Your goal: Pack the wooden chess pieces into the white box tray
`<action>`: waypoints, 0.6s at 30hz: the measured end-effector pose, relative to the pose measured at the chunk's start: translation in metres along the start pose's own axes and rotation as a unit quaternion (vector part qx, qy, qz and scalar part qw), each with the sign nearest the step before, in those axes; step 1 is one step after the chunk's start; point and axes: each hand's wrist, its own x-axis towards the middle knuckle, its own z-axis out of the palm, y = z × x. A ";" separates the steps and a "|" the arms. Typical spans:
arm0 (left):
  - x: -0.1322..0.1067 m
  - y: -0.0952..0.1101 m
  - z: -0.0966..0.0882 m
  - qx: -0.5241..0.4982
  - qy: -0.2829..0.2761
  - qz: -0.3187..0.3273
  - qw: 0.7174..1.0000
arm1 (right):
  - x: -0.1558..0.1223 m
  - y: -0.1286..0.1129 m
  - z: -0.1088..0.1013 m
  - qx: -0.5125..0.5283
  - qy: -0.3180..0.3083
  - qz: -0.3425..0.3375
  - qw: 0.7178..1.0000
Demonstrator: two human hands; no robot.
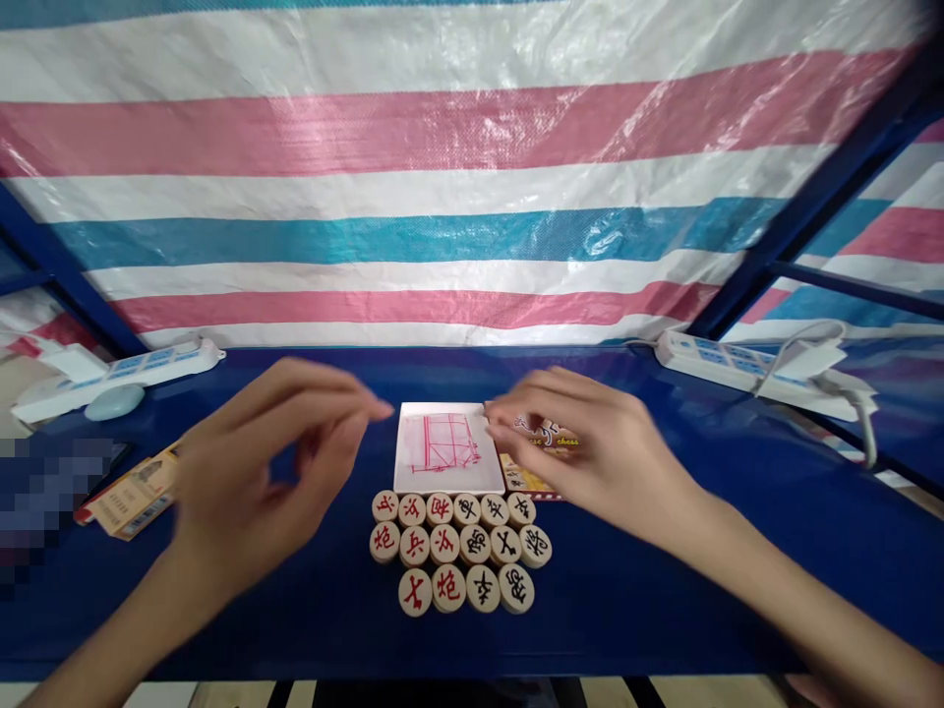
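My left hand (269, 462) is lifted over the table to the left of a white box lid or tray (404, 447) with red line marks on its face. Its fingers are loosely curved, with a gap toward the thumb, and nothing shows in them. My right hand (582, 433) hovers at the tray's right edge, fingers bent and blurred, partly hiding a printed Chinese chess box (527, 472); contact is unclear. Below the tray, round xiangqi pieces stand in three rows of stacks, with red pieces (415, 592) on the left and black pieces (517, 588) on the right.
A power strip (147, 369) and a pale blue mouse (115, 401) lie at the left. An orange and beige card or packet (140, 492) is partly behind my left hand. Another power strip (759, 374) with cables sits at the right. Striped sheeting (442, 236) hangs behind the blue table (634, 610).
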 end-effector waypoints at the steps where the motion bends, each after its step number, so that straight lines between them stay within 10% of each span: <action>1: 0.011 -0.006 0.013 -0.006 0.003 0.002 1.000 | 0.013 0.009 0.006 -0.024 -0.048 -0.009 0.998; 6: 0.005 -0.037 0.063 -0.013 -0.025 -0.058 0.998 | 0.032 0.041 0.038 -0.059 -0.151 -0.056 0.985; 18: -0.017 -0.053 0.074 0.014 -0.098 -0.102 0.990 | 0.012 0.043 0.050 -0.085 -0.178 -0.008 0.980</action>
